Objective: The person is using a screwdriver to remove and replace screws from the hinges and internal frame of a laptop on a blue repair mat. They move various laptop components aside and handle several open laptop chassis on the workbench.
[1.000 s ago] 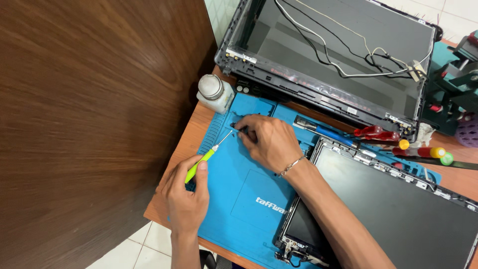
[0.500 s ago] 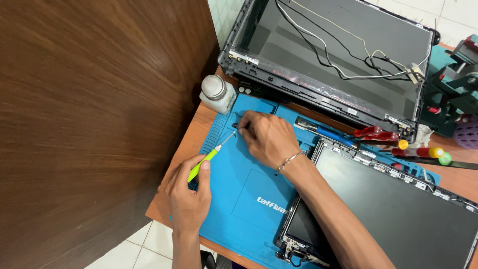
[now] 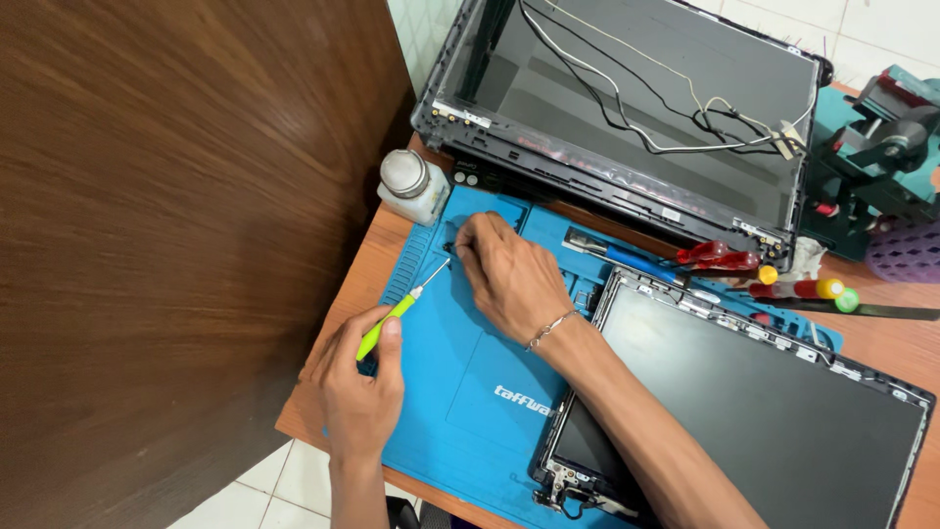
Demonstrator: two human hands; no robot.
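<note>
My left hand (image 3: pixel 359 384) grips a small screwdriver with a lime-green handle (image 3: pixel 385 325); its thin metal tip points up and right toward my right fingertips. My right hand (image 3: pixel 509 278), with a thin bracelet at the wrist, rests on the blue work mat (image 3: pixel 470 392), fingers bunched at a small dark part near the mat's upper left compartments. What the fingers pinch is too small to make out. A laptop screen panel (image 3: pixel 764 402) lies on the mat to the right, under my right forearm.
An open laptop lid shell with loose cables (image 3: pixel 636 108) lies at the back. A small white jar (image 3: pixel 411 184) stands by the mat's corner. Red-handled screwdrivers (image 3: pixel 720 259) and a blue tool (image 3: pixel 617 253) lie between lid and panel. A brown wooden panel (image 3: pixel 176 225) borders the left; a green holder (image 3: pixel 881 147) stands right.
Both hands stay nearly still at the mat's upper left; the screwdriver tip keeps by the right fingertips. The view has shifted slightly.
</note>
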